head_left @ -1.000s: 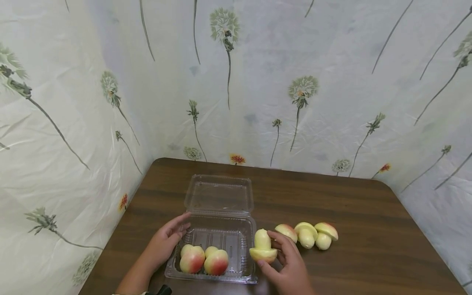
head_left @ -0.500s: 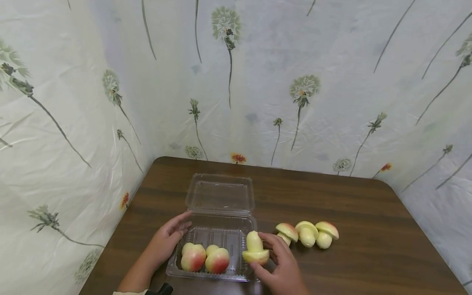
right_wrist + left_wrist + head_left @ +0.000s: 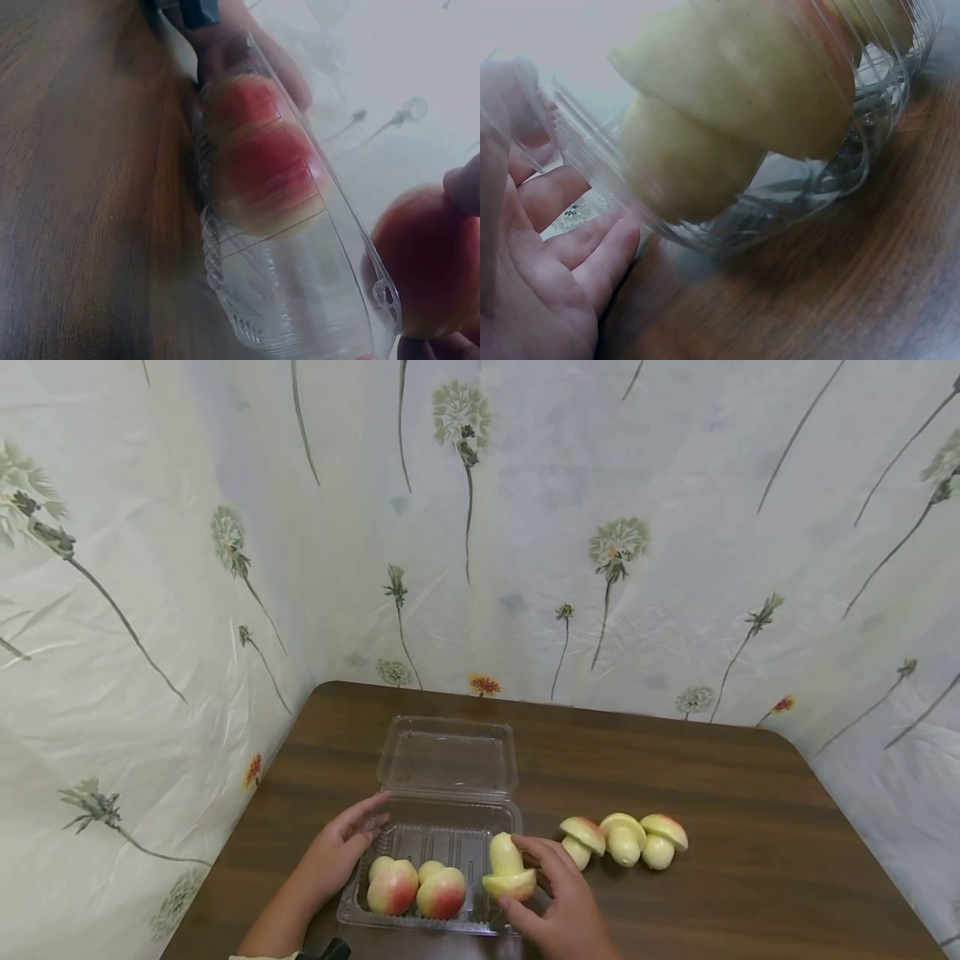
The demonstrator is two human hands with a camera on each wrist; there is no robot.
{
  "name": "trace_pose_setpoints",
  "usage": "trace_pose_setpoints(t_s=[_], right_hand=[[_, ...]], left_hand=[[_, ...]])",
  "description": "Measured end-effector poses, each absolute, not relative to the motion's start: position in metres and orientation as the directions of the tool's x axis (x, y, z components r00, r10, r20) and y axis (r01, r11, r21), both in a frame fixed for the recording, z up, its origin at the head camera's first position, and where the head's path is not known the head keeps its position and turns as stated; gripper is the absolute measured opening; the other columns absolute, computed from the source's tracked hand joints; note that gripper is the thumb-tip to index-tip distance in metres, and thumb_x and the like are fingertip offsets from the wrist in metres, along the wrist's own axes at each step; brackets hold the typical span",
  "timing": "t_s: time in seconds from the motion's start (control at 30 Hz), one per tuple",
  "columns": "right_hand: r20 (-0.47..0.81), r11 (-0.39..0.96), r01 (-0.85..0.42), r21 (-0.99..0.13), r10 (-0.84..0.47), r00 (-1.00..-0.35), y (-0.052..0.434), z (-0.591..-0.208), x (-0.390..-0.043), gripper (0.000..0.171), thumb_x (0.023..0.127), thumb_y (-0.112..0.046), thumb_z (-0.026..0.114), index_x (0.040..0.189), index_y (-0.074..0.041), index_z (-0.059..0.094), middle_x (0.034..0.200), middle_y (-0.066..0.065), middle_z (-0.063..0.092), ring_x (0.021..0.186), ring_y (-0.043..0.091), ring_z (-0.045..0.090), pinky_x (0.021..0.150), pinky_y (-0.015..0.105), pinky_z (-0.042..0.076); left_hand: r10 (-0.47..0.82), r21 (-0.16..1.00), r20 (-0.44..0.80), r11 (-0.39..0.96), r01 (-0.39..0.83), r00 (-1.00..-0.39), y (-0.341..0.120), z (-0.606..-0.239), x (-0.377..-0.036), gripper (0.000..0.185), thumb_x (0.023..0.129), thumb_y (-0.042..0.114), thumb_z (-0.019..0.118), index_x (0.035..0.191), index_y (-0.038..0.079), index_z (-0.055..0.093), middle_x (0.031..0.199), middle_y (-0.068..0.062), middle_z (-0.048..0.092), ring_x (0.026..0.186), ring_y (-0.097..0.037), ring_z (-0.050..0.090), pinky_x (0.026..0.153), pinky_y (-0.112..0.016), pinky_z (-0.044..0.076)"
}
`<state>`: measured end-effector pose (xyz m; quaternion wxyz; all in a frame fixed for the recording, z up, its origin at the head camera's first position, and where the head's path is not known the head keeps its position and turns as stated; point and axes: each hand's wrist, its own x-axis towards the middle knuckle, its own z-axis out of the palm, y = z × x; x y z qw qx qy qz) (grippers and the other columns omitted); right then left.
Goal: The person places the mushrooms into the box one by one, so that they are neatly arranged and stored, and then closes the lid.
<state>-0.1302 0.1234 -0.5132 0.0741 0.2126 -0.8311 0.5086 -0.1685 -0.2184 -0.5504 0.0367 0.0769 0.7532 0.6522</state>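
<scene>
A clear plastic clamshell box (image 3: 435, 827) lies open on the brown table (image 3: 675, 760), its lid folded back. Two red-and-yellow mushroom-shaped fruit pieces (image 3: 415, 888) lie in its near left part. My right hand (image 3: 558, 902) grips a third yellow piece (image 3: 508, 870) upside down over the box's right rim; in the right wrist view that piece (image 3: 426, 262) shows beside the box wall (image 3: 300, 300). My left hand (image 3: 341, 847) rests with straight fingers against the box's left wall. The left wrist view shows its fingers (image 3: 570, 247) beside the box (image 3: 832, 172).
Three more mushroom-shaped pieces (image 3: 624, 837) stand in a row on the table right of the box. Flower-patterned sheeting (image 3: 525, 527) walls the table at the back and both sides.
My right hand has carried the yellow piece leftward from the table to the box's right rim. The left hand has stayed at the box's left wall.
</scene>
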Motion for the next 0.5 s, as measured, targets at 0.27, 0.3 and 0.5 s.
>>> trace_pose_setpoints(t_s=[0.27,0.3,0.5], right_hand=[[0.304,0.397,-0.412,-0.82,-0.308,-0.901,0.1215,-0.5123,-0.1317,0.066,0.084,-0.016,0.089,0.143,-0.025,0.06,0.135,-0.005,0.058,0.113,0.007,0.062,0.092,0.029,0.06],[0.305,0.404,-0.416,-0.815,-0.311,-0.9,0.1214,-0.5122,-0.1318,0.066,0.084,-0.017,0.089,0.143,-0.025,0.06,0.134,-0.005,0.058,0.113,0.007,0.062,0.092,0.029,0.06],[0.327,0.462,-0.448,-0.766,-0.319,-0.889,0.1194,-0.5124,-0.133,0.067,0.082,-0.02,0.089,0.143,-0.026,0.062,0.133,-0.01,0.059,0.111,0.003,0.061,0.091,0.029,0.06]], left_hand=[[0.142,0.989,0.013,0.144,0.034,-0.99,-0.2184,-0.5499,-0.1684,0.054,0.104,-0.003,0.045,0.157,0.01,0.047,0.166,-0.011,0.04,0.146,-0.038,0.049,0.115,-0.033,0.046],[0.144,0.989,0.016,0.146,0.037,-0.989,-0.2184,-0.5502,-0.1684,0.054,0.104,-0.003,0.045,0.157,0.009,0.047,0.167,-0.012,0.04,0.146,-0.039,0.048,0.115,-0.034,0.046],[0.143,0.989,0.012,0.146,0.033,-0.99,-0.2179,-0.549,-0.1684,0.053,0.105,-0.001,0.045,0.157,0.01,0.048,0.167,-0.012,0.039,0.146,-0.039,0.048,0.115,-0.032,0.046]])
